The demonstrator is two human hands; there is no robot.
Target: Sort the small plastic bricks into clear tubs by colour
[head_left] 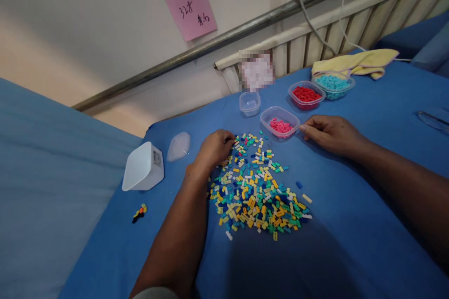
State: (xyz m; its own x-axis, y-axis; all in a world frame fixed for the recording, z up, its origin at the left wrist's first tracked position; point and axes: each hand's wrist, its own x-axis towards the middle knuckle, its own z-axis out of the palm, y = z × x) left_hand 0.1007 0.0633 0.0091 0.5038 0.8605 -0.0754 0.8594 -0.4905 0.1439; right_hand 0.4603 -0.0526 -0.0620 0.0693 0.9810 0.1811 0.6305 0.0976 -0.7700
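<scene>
A loose pile of small building bricks [256,191], yellow, green, blue, white and teal, lies on the blue cloth in front of me. My left hand [218,147] is at the pile's far left edge, its fingers curled down among the bricks. Whatever the fingertips hold is hidden. To the right, my right hand [328,134] rests on the cloth with fingers closed, thumb and fingertips at the rim of a clear plastic container [265,124]. Pink bricks [280,126] lie in that container, and a few red or pink pieces show in the far part of the pile.
Behind stand a clear tub [250,104], a tub of red bricks [306,94] and a tub of light blue bricks [333,85] beside a yellow cloth [361,61]. At left are a clear lid [178,146], a white box [142,168] and several joined bricks [140,213]. Glasses [435,120] lie far right.
</scene>
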